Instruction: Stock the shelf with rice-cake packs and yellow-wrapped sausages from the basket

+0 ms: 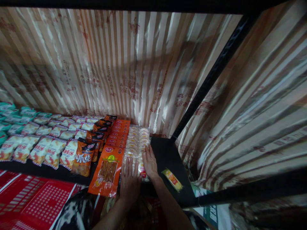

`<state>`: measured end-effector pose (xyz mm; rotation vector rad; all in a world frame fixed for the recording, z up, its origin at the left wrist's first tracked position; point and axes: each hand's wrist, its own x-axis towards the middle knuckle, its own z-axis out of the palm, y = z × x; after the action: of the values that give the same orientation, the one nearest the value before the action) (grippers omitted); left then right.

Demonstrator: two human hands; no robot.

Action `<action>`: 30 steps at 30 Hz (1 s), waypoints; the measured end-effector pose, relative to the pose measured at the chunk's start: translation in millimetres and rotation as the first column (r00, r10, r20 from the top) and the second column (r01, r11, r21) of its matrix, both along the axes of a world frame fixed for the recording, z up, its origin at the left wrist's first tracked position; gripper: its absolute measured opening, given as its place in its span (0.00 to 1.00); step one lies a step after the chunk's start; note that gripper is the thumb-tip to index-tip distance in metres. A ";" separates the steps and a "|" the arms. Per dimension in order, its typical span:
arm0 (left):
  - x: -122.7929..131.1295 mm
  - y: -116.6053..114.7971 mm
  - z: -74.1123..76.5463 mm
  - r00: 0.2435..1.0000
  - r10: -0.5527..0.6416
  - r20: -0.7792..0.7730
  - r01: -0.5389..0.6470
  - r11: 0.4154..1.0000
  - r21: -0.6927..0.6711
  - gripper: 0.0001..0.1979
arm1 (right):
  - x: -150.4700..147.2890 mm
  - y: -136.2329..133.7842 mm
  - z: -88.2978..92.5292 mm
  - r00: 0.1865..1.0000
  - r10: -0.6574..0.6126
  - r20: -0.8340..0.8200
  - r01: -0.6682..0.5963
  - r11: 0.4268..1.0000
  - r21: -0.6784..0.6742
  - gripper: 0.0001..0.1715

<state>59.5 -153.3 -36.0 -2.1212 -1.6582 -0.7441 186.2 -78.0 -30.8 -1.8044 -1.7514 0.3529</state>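
Note:
Both my hands rest on clear packs of round, pale snacks [132, 145], which lie in overlapping rows on a black shelf [160, 150]. My left hand [130, 177] lies flat with fingers stretched over the front of the left row. Along the right row lies my right hand [150, 162], its fingers extended and pointing away from me. Directly left are orange packs of stick snacks [107, 169], overlapping one behind another. A small yellow-wrapped snack [172, 180] lies alone on the shelf, right of my right hand.
Orange-and-black snack bags [82, 158], white snack bags [51, 150] and teal bags [8, 110] fill the shelf's left side. Red plastic baskets [45, 198] stand below. A black shelf post [208, 80] rises at the right. Striped, wrinkled sheeting [107, 64] hangs behind.

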 end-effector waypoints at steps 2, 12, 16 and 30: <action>-0.5 -0.6 0.0 1.000 -0.014 0.015 0.013 1.000 0.019 0.26 | 0.1 0.1 4.7 0.999 -0.010 0.040 0.010 1.000 0.005 0.32; -0.5 0.2 -1.1 0.997 -0.022 0.072 0.023 1.000 -0.019 0.29 | -4.6 5.8 18.4 0.974 0.072 0.216 -0.048 0.992 -0.115 0.30; 1.2 1.1 -6.0 0.995 -0.011 0.097 0.010 1.000 0.015 0.30 | -1.9 5.3 19.5 0.953 0.077 0.292 -0.055 0.995 -0.082 0.29; 2.7 2.7 -17.6 0.989 -0.005 0.146 0.000 0.999 0.033 0.30 | -23.6 23.6 45.9 0.878 0.321 0.354 -0.320 0.945 -0.064 0.28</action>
<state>62.2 -150.7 -53.6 -2.0908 -1.7042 -0.9414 162.6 -54.4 15.1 -1.6534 -2.3198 0.1578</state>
